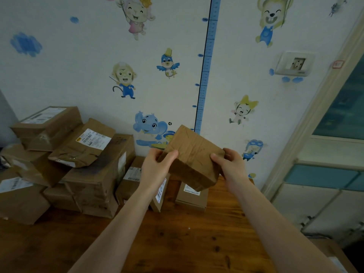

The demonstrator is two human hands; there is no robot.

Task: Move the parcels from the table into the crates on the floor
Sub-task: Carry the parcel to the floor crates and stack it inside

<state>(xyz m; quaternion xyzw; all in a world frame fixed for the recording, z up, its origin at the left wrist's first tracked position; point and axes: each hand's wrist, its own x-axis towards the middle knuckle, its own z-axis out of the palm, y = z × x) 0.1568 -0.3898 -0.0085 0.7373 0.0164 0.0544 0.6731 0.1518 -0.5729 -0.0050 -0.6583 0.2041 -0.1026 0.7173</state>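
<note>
Holding brown parcel (194,156) w/ both hands, tilted, lifted above table (177,243). Left hand (157,168) gripping left corner, right hand (229,166) gripping right edge. Pile of parcels (78,164) stacked at table's left, against wall (78,66).

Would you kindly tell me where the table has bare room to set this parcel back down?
The near table is bare wood, from the stacked parcels on the left to its right edge. The back is crowded: parcels pile against the wall, and a labelled box sits below the held parcel.
</note>
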